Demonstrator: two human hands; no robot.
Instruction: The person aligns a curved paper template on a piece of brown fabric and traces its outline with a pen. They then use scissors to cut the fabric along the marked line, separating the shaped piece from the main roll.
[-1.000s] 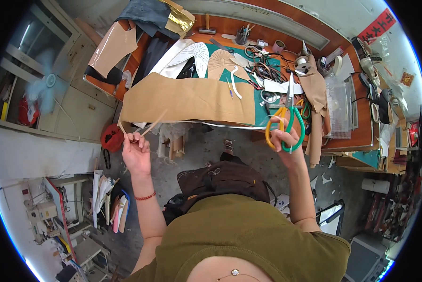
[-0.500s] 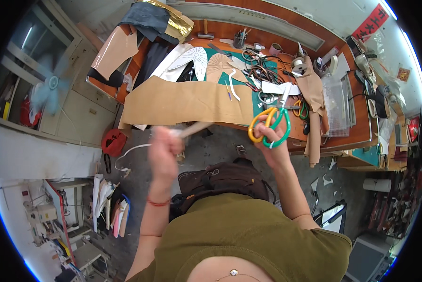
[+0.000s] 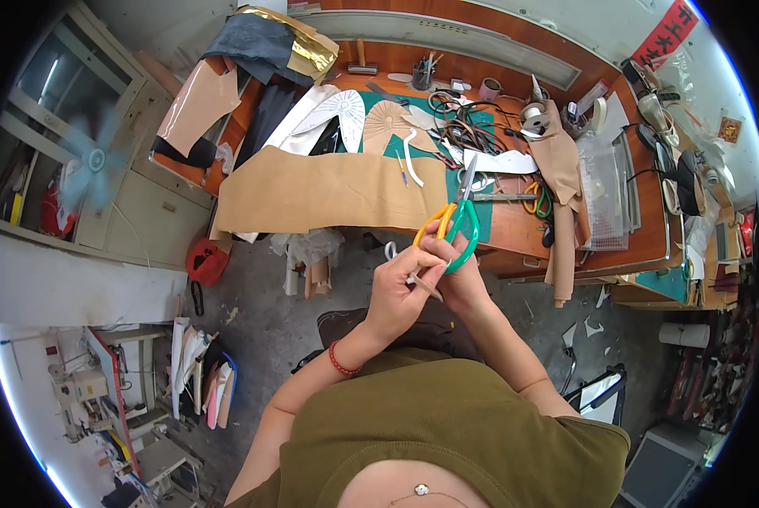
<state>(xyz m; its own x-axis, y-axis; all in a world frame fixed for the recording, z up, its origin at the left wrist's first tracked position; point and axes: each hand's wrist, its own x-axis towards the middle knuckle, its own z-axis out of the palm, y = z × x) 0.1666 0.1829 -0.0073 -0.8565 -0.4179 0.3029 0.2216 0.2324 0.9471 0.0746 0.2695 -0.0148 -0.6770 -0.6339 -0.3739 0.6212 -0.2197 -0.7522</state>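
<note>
My right hand (image 3: 464, 275) grips scissors (image 3: 456, 230) with one yellow and one green handle loop. Their blades point away from me, over the front edge of the workbench. Close beside it, my left hand (image 3: 403, 290) is closed in a pinch on a narrow strip (image 3: 429, 288), pale on one side and tan toward its end. Part of that strip curls up behind the fingers; the rest is hidden. Beyond my hands, a large tan leather sheet (image 3: 329, 190) lies along the bench's front edge and hangs slightly over it.
Fan-shaped paper patterns (image 3: 341, 117), a pen (image 3: 402, 168) and a white curved strip (image 3: 413, 157) lie on the bench. Tangled dark straps (image 3: 473, 127) and a second pair of scissors (image 3: 539, 199) are at right. A red bag (image 3: 206, 261) and a fan (image 3: 96, 159) are at left.
My left hand has moved right with the strip, up to my right hand. The scissors have come left and lower, and the strip's long white tail no longer trails out at left.
</note>
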